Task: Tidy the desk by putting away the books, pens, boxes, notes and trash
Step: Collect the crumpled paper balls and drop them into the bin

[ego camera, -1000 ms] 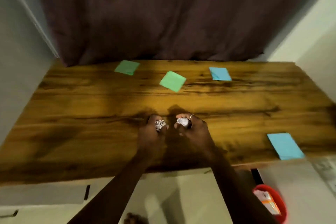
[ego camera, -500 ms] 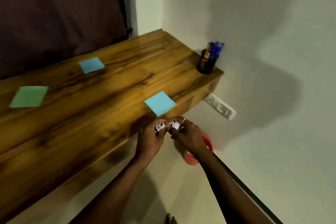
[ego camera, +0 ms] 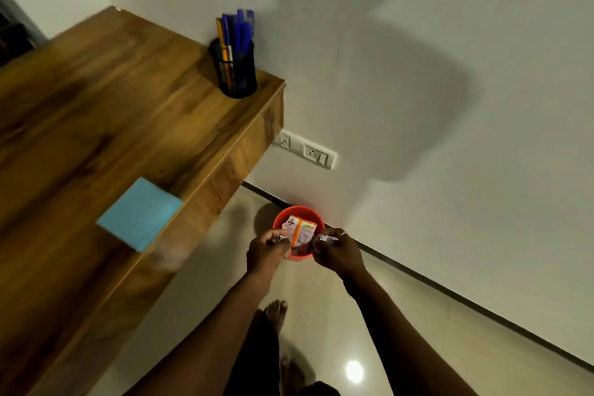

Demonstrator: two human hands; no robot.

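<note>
Currently both hands hold trash: left hand pinches a wad, right hand pinches a second wad — fingers curled round each. Bin stands on the floor beneath and between the hands, a box inside it. Note lies on the desk left of the left hand — pen cup farther beyond

The left hand and right hand are covering the red bin at its six o'clock, fingers hiding most of each paper wad. At nine o'clock the desk is running out of frame.
</note>
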